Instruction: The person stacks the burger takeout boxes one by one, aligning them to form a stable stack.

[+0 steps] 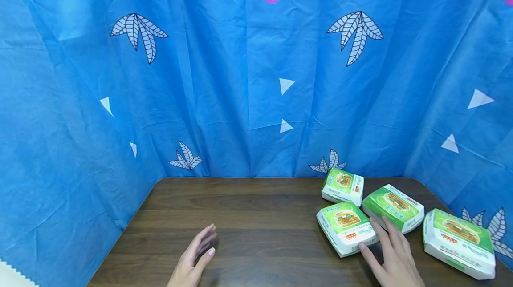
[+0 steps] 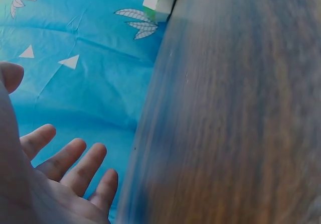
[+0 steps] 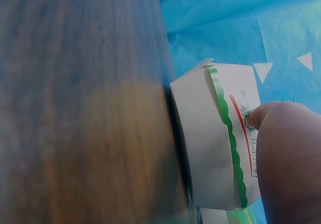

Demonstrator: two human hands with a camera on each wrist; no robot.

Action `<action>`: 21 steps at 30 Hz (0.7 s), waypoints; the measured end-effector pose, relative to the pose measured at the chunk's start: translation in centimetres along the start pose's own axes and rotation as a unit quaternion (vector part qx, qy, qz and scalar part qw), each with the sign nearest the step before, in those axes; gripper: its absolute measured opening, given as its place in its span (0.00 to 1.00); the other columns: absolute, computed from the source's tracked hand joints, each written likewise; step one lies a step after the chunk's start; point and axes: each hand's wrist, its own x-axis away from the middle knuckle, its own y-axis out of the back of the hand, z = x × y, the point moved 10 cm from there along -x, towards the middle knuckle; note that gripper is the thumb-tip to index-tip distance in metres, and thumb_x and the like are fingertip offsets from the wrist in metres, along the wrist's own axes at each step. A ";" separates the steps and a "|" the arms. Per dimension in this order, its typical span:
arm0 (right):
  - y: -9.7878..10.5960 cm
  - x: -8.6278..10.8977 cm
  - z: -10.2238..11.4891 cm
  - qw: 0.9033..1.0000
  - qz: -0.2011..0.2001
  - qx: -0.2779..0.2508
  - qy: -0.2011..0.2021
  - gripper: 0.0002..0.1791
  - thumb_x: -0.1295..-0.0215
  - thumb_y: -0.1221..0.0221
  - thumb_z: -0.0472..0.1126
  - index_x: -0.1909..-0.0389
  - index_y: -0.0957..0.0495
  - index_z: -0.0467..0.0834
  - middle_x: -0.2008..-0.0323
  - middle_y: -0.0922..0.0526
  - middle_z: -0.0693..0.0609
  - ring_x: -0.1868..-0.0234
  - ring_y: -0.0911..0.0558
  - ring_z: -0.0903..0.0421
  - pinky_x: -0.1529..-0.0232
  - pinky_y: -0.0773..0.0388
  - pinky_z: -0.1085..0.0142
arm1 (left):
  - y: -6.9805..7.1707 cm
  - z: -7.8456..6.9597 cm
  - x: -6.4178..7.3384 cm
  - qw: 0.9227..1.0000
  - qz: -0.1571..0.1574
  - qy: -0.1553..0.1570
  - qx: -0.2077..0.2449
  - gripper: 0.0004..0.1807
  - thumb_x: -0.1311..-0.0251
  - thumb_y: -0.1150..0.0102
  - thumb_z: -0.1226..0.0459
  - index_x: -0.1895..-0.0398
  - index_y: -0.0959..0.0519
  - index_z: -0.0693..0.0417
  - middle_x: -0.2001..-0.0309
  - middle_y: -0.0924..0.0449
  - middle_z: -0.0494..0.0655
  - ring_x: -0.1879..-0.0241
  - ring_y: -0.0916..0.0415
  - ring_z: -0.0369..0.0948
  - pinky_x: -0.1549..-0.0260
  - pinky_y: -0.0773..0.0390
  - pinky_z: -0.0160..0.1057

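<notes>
Several green-and-white burger boxes lie on the brown wooden table in the head view. My right hand (image 1: pixel 390 256) is at the near right corner of the front box (image 1: pixel 346 222), fingers extended and spread. Its thumb is by the box's front side, and in the right wrist view the thumb overlaps a box's white wall (image 3: pixel 205 138); I cannot tell if they touch. Behind lie a smaller box (image 1: pixel 342 185) and another box (image 1: pixel 394 207); a larger one (image 1: pixel 458 242) is to the right of the hand. My left hand (image 1: pixel 194 258) hovers at the table's front, fingers loosely bent, holding nothing.
The wooden table (image 1: pixel 240 216) has rounded far corners. A blue curtain (image 1: pixel 224 78) with printed leaves and triangles hangs behind it and along both sides. The boxes are grouped closely on the table's right side.
</notes>
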 end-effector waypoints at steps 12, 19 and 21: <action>-0.1 -0.7 1.6 0.999 -0.014 -0.004 0.050 0.42 0.38 0.38 0.56 0.27 0.44 0.48 0.30 0.47 0.34 0.35 0.45 0.30 0.45 0.47 0.34 | -0.8 -0.3 0.0 0.999 0.030 -0.009 0.016 0.26 0.29 0.52 0.65 0.29 0.39 0.49 0.31 0.36 0.56 0.37 0.30 0.48 0.43 0.27 0.35; -0.7 -1.1 2.3 0.998 -0.001 -0.020 0.063 0.42 0.38 0.38 0.55 0.27 0.44 0.47 0.30 0.47 0.36 0.34 0.46 0.33 0.38 0.51 0.34 | -0.9 -0.1 0.1 0.999 0.029 -0.011 0.008 0.27 0.30 0.51 0.65 0.30 0.39 0.41 0.31 0.35 0.54 0.37 0.29 0.46 0.45 0.26 0.32; -0.9 -1.2 2.5 0.998 0.002 -0.027 0.065 0.42 0.38 0.38 0.54 0.27 0.44 0.48 0.30 0.47 0.36 0.34 0.46 0.33 0.37 0.52 0.34 | -1.0 0.1 0.1 1.000 0.027 -0.004 0.011 0.27 0.30 0.50 0.65 0.30 0.38 0.39 0.32 0.34 0.52 0.38 0.29 0.45 0.46 0.27 0.30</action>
